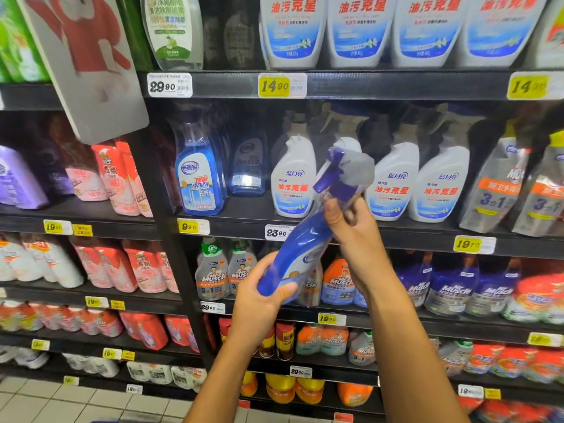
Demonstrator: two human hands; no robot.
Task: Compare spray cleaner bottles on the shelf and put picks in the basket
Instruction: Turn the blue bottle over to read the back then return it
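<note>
the shelf (381, 236) holds rows of white spray cleaners (293, 178) and a blue glass cleaner (198, 181), all upright. in front of it a blue spray bottle (305, 239) is held tilted: left hand (262, 297) grips its base, right hand (351, 221) its neck under the trigger. blue liquid fills it; a loosened grip could drop it or squirt it. no basket shows.

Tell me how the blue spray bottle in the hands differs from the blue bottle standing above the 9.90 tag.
The held bottle is tilted, off the shelf, gripped by the left hand at its base and the right hand at its neck; the shelf bottle stands upright, untouched. The held bottle's label faces away; the shelf bottle's faces out. Both hold blue liquid.
</note>
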